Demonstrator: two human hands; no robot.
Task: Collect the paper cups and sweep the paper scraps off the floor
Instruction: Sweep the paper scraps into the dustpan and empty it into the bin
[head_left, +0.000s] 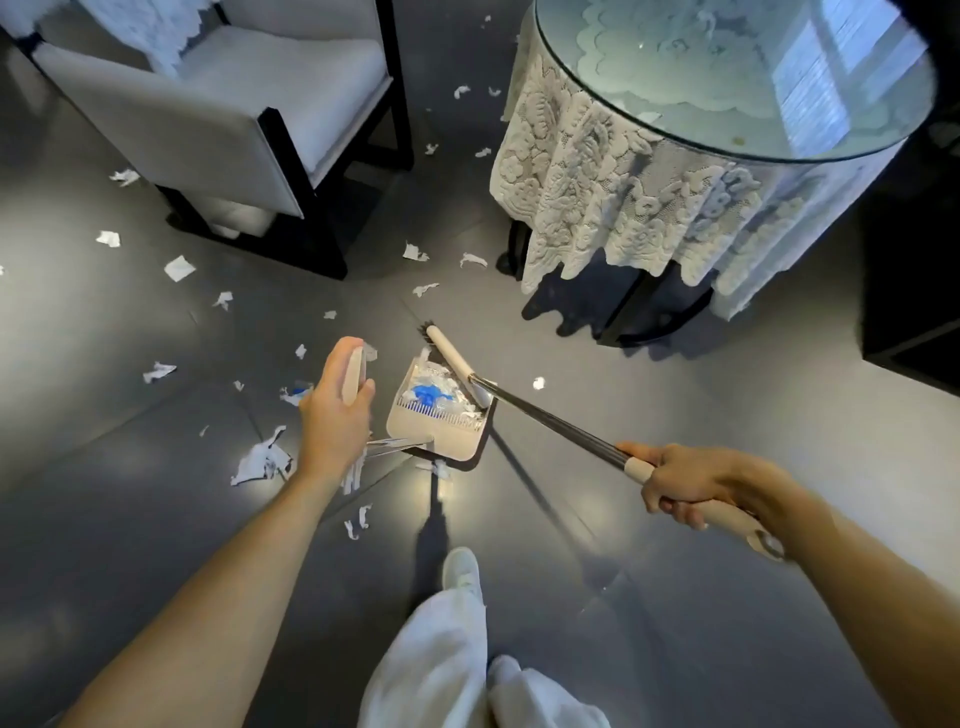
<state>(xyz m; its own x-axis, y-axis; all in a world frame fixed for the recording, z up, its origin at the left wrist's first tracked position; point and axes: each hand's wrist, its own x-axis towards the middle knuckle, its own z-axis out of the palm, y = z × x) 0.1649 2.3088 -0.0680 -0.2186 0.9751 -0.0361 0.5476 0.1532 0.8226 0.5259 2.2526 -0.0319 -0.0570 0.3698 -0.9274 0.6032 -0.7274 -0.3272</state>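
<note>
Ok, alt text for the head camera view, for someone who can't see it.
A person's left hand holds a dustpan by its handle and the right hand grips a broom. Paper scraps litter the dark floor near a chair and a lace-covered table.

Torn white paper scraps (179, 267) lie scattered around the dustpan (448, 446).

The dark grey, glossy tiled floor (156, 545) is strewn with torn white paper scraps (179, 268), thickest on the left (one larger crumpled piece (262, 460) lies near the middle). A beige plastic dustpan (447, 441), holding scraps and something blue, sits among them, with a black-bristled broom head (428, 330) just behind it. A grey upholstered armchair (234, 104) and a round, lace-draped, glass-topped table (623, 197) stand farther back.
</note>
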